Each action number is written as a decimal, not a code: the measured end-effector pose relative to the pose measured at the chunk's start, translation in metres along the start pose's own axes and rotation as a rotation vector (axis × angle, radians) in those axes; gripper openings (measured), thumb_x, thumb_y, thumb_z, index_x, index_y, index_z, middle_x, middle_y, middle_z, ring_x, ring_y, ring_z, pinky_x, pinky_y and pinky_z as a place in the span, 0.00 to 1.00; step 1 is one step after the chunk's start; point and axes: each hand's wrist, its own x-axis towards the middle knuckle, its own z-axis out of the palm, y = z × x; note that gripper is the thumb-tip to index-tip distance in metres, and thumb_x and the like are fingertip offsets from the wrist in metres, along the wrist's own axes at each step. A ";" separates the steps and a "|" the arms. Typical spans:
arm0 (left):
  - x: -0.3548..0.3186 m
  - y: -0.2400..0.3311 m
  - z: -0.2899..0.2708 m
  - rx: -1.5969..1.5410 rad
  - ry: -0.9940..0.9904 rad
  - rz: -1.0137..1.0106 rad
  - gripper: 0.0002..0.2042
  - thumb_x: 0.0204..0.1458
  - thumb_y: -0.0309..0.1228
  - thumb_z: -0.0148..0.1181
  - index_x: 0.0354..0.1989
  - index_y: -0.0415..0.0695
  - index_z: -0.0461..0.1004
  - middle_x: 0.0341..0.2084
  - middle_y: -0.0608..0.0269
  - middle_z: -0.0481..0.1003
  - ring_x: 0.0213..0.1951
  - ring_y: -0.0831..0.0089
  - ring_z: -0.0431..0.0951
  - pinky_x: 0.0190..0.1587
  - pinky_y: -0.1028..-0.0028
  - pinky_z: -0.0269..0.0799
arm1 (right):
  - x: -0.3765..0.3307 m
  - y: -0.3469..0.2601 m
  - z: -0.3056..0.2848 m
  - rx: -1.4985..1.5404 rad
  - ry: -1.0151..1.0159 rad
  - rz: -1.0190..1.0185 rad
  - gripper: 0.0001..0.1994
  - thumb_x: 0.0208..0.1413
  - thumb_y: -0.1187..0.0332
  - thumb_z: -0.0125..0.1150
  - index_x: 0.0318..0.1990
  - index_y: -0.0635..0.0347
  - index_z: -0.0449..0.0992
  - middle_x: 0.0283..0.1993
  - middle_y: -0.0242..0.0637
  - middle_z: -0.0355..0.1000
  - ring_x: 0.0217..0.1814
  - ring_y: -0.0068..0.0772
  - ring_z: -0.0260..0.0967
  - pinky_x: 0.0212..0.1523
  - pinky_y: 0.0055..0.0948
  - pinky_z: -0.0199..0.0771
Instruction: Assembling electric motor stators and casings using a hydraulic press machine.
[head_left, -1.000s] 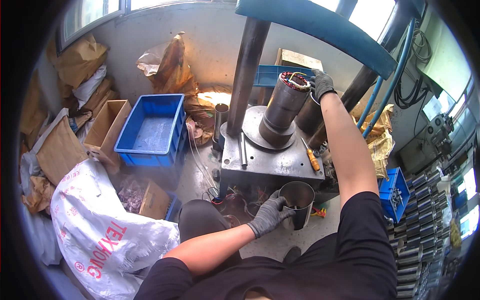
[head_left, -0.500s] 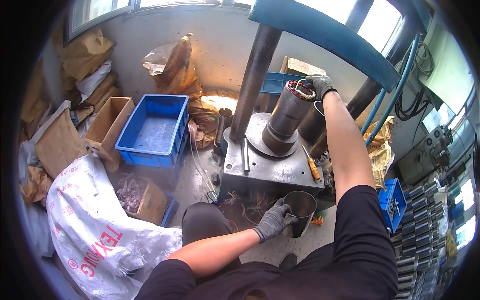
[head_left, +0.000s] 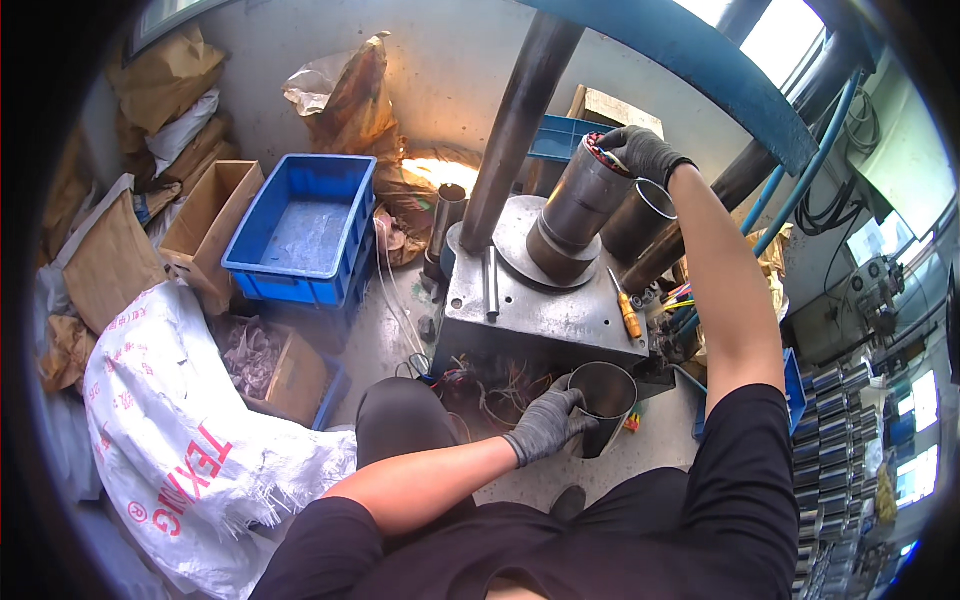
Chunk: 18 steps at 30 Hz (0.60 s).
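Observation:
My left hand (head_left: 546, 426), in a grey glove, grips the wall of an open metal tube (head_left: 604, 388) low in front of the press, thumb and fingers on its near left side. My right hand (head_left: 648, 154), also gloved, reaches forward to the top of a motor stator (head_left: 583, 190). Its fingers curl over the upper rim, beside red windings, and partly hide them. The stator stands on a round steel plate (head_left: 515, 225) on the press bed (head_left: 475, 300). Beside it lie a short metal rod (head_left: 491, 283) and a screwdriver with an orange handle (head_left: 630, 316).
Press columns (head_left: 520, 130) rise around the plate, under a blue crossbeam (head_left: 690, 60). Another open tube (head_left: 643, 215) is right of the stator. A blue crate (head_left: 300, 235), wooden box (head_left: 205, 230) and white sack (head_left: 190, 420) are on the left. Stacked metal tubes (head_left: 835, 440) are on the right.
My right hand has shifted over the stator's top, and the white wire loop below it no longer shows. My left hand keeps its grip on the tube. The whole view has shifted slightly.

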 end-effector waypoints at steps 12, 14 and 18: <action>0.008 -0.008 -0.001 0.058 -0.023 -0.054 0.19 0.52 0.39 0.75 0.42 0.37 0.78 0.59 0.46 0.71 0.59 0.46 0.75 0.63 0.57 0.72 | -0.059 -0.009 -0.037 -0.036 0.235 -0.089 0.12 0.62 0.66 0.63 0.49 0.59 0.84 0.42 0.47 0.84 0.45 0.47 0.83 0.51 0.39 0.81; 0.006 -0.010 -0.002 0.010 0.000 -0.065 0.18 0.51 0.38 0.76 0.41 0.37 0.78 0.59 0.46 0.71 0.58 0.47 0.75 0.62 0.57 0.72 | -0.112 -0.014 -0.045 -0.188 0.261 -0.219 0.10 0.61 0.65 0.64 0.44 0.61 0.82 0.39 0.49 0.82 0.45 0.50 0.82 0.50 0.43 0.81; 0.003 0.000 -0.009 -0.124 0.036 -0.114 0.16 0.52 0.33 0.77 0.39 0.37 0.76 0.50 0.50 0.76 0.47 0.59 0.80 0.51 0.62 0.77 | -0.253 0.007 -0.043 -0.533 0.061 -0.276 0.07 0.58 0.65 0.65 0.36 0.58 0.81 0.35 0.44 0.79 0.41 0.48 0.79 0.49 0.46 0.77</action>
